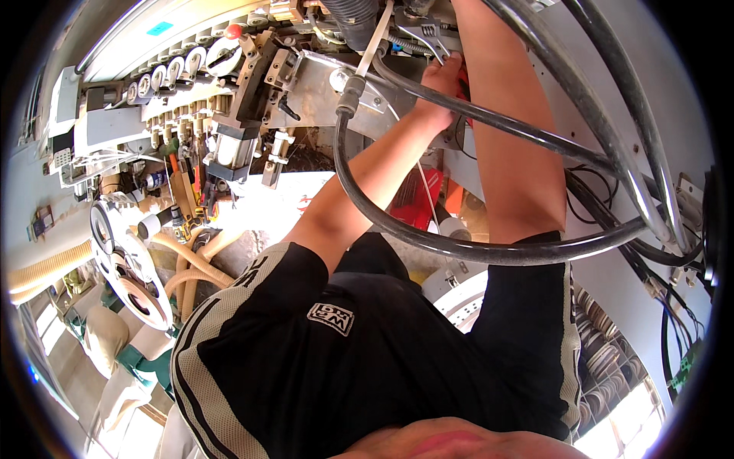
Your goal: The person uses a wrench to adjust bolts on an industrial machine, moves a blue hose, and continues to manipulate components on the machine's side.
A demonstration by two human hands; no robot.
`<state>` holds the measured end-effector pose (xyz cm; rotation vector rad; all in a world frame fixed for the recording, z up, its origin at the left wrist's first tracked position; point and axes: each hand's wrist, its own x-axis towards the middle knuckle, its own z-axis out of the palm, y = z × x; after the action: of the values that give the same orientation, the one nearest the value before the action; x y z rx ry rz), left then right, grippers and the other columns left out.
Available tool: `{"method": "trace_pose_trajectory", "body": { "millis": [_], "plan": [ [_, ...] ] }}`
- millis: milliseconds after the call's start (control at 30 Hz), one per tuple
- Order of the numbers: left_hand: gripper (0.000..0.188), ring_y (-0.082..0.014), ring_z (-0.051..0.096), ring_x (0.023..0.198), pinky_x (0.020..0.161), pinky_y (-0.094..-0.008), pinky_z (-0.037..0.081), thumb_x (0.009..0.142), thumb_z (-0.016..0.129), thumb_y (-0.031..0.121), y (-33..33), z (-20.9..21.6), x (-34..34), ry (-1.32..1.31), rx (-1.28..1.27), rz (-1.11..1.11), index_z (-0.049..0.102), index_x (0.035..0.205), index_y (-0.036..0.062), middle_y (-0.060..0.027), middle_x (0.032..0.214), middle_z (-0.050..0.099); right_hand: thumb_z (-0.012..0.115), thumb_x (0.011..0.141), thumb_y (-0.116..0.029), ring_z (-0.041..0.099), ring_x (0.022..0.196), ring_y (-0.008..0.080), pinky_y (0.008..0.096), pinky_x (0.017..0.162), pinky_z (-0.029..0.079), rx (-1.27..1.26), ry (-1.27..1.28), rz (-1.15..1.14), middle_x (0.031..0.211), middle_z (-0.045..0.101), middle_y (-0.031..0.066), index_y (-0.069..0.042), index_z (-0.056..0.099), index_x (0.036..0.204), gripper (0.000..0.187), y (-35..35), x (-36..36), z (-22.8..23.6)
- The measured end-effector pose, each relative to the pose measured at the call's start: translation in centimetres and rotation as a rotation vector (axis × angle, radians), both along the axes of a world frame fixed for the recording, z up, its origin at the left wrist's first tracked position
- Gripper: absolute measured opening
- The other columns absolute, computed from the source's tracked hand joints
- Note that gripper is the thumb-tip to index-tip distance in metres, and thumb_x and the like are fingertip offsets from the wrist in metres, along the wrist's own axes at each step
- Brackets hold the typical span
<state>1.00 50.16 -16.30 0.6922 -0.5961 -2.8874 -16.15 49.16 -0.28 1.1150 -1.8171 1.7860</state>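
Wrench (433, 37) sits near the top edge, among the machine's fittings, its lower end by the fingers of the left hand (440, 92). Those fingers are curled, but so small and crowded there that I cannot tell whether they grip the wrench or something just beside it. The right forearm (512, 130) runs up out of the picture, so the right hand and its state cannot be told.

The step in hand looks like close fitting work inside the machine; the next move would call for a square seat of the wrench and a turn clear of the hoses.

Thick black hoses (428, 243) loop across both forearms as seen from above. To the left of the left hand lies a metal plate (310, 96), dusty and scuffed, with rollers (176, 70) in a row and a red knob (233, 31) beyond. Below, a red box (419, 200) shows between the forearms.

Farther out are hand tools (200, 187), a beige duct (50, 268), a pale panel (600, 275) with wires (673, 294) on the right, and bright daylight low at both sides.
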Motion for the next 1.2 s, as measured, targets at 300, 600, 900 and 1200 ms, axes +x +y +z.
{"method": "trace_pose_trajectory", "body": {
  "millis": [300,600,900,1200],
  "plan": [
    [0.038,-0.0195,0.056,0.055,0.05,-0.0318,0.045,0.109,0.05,0.032,-9.6,-0.3,5.4,0.091,-0.117,-0.352,0.062,0.119,-0.0025,-0.0065,0.064,0.057,0.082,0.089,-0.032,0.062,0.11,0.0165,0.0287,0.095,0.049,-0.021,0.03,0.002,0.117,0.066,0.0098,-0.003,0.054,0.138,0.063,-0.4,-0.1,0.1],
    [0.026,-0.0115,0.059,0.059,0.05,-0.0251,0.049,0.105,0.059,0.031,-10.4,1.8,6.5,0.135,-0.24,-0.371,0.067,0.112,0.0066,-0.0023,0.078,0.065,0.082,0.089,-0.032,0.062,0.111,0.0163,0.0285,0.096,0.048,-0.027,0.064,0.005,0.118,0.066,0.0101,-0.003,0.054,0.139,0.064,-0.7,0.0,0.3],
    [0.029,-0.0194,0.061,0.053,0.046,-0.0318,0.048,0.107,0.058,0.029,-8.2,3.7,6.2,-0.132,-0.351,-0.289,0.062,0.115,0.0017,-0.0077,0.072,0.064,0.082,0.089,-0.032,0.061,0.111,0.0161,0.0283,0.096,0.048,-0.05,0.087,0.009,0.119,0.066,0.0103,-0.003,0.054,0.14,0.065,-0.6,-0.3,0.1],
    [0.023,-0.0164,0.058,0.052,0.049,-0.0318,0.049,0.108,0.053,0.026,-1.7,2.3,6.9,-0.198,-0.401,-0.055,0.057,0.105,0.0041,-0.005,0.07,0.06,0.082,0.089,-0.032,0.061,0.112,0.0159,0.0281,0.097,0.048,-0.081,0.101,0.029,0.119,0.066,0.0106,-0.003,0.053,0.141,0.066,-1.3,-0.4,-0.5]
  ]
}}
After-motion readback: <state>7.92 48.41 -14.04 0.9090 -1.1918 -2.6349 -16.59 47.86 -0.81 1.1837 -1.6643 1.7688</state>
